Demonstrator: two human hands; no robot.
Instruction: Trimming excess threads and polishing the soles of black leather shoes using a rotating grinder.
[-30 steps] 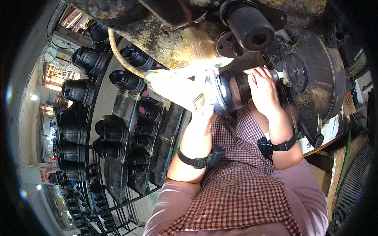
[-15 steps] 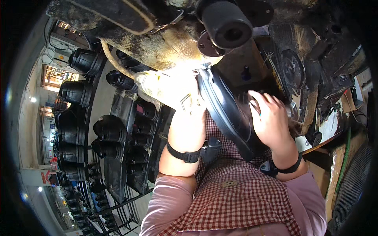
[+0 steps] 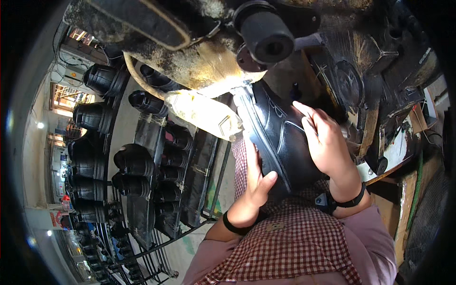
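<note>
A black leather shoe (image 3: pixel 289 147) with a thick ribbed sole stands tilted under the machine head, its upper end touching the bright metal working tip (image 3: pixel 247 89). My left hand (image 3: pixel 254 183) lies along the sole side, thumb raised and fingers partly lost in glare, supporting the shoe. On the other side, my right hand (image 3: pixel 327 137) holds the upper, with its index finger stretched forward and the thumb bent in. A thin dark thing shows between that thumb and finger; I cannot tell what it is.
A worn machine body (image 3: pixel 209 57) with a black cylinder (image 3: pixel 268 45) overhangs the shoe. A brightly lit wrapped part (image 3: pixel 202 111) juts out at its left. Racks of black shoes (image 3: pixel 133 159) fill the left. Greasy machine parts (image 3: pixel 351 85) and a white-topped bench (image 3: pixel 394 152) stand at right.
My left hand has come down from the glare by the machine head to the sole's lower part. The shoe has turned, showing more of its upper. My right hand stays beside it.
</note>
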